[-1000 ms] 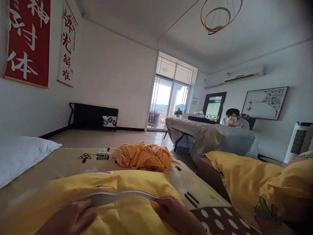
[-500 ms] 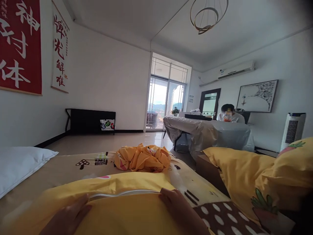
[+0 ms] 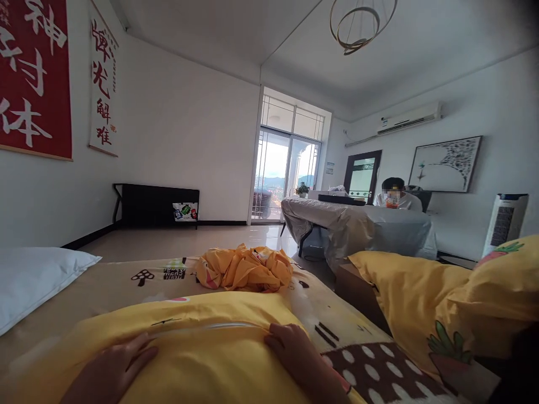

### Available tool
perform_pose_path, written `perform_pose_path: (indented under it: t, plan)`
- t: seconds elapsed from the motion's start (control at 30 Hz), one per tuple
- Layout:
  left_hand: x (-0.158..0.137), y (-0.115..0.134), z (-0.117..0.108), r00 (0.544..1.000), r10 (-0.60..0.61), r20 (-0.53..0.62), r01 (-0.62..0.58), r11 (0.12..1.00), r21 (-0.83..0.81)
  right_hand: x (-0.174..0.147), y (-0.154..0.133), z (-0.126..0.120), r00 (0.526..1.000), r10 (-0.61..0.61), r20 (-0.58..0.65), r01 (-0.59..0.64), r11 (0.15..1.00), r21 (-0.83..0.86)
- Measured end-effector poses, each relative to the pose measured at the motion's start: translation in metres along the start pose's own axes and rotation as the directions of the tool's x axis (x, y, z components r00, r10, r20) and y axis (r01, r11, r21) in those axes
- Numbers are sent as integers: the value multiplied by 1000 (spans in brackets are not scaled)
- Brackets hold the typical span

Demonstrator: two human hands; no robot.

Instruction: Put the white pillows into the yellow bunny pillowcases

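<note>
A yellow pillowcase with a white pillow inside lies in front of me at the bottom of the view. The white shows only as a thin strip through the slit across the case. My left hand rests on the cloth at the left end of the slit, fingers stretched forward and thumb apart. At the slit's right end, the curled fingers of my right hand pinch the fabric edge. Just beyond lies a crumpled orange-yellow cloth.
A patterned bedsheet spreads underneath. At left is a white pillow; at right, yellow bedding lies over a brown box. Farther back, a person sits behind a plastic-covered table.
The white strip in the slit has become narrower and shorter. My right hand has shifted slightly left, and my left hand now lies flatter on the cloth.
</note>
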State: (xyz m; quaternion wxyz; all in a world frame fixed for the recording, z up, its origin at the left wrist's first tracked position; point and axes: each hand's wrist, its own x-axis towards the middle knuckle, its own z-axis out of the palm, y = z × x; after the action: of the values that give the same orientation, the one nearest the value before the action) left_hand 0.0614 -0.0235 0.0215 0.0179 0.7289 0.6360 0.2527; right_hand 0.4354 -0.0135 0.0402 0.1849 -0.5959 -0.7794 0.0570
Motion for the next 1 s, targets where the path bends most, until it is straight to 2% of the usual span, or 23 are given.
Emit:
perform_pose_path:
  t: [0.1,0.2,0.27,0.33,0.4,0.53,0.63,0.7,0.8,0.9,1.0]
  plan:
    - [-3,4,-13,992,100,-70,-99,995,20,-7,8,-16,995,-97,0,97,991,90]
    - [-4,4,-12,952,261,-158,-247,963,103,-10,18,-29,981,-192,-29,194,977,93]
    - [-3,4,-7,908,371,-196,-343,925,165,-10,25,-33,982,-183,-52,186,979,78]
    - [-3,6,-1,868,440,-229,-397,893,213,-9,33,-34,991,-123,-44,125,990,68]
    - [-4,9,2,840,475,-261,-419,875,243,-8,40,-34,996,-83,-33,85,994,64]
    - [-4,10,1,804,524,-281,-458,847,268,-6,49,-36,995,-92,-35,96,990,105]
    - [-6,17,2,843,460,-279,-412,886,214,-5,47,-35,993,-100,-70,108,985,131]
    - [-6,34,2,887,416,-202,-389,907,161,-4,41,-31,984,-142,-103,158,973,168]
    - [-5,78,1,925,380,-27,-375,920,115,-1,30,-18,963,-234,-137,263,926,269]
    - [-1,131,1,937,346,51,-349,923,159,3,21,-6,954,-261,-150,295,907,301]
    - [4,173,8,929,357,95,-370,901,227,5,18,-2,946,-269,-183,308,920,243]
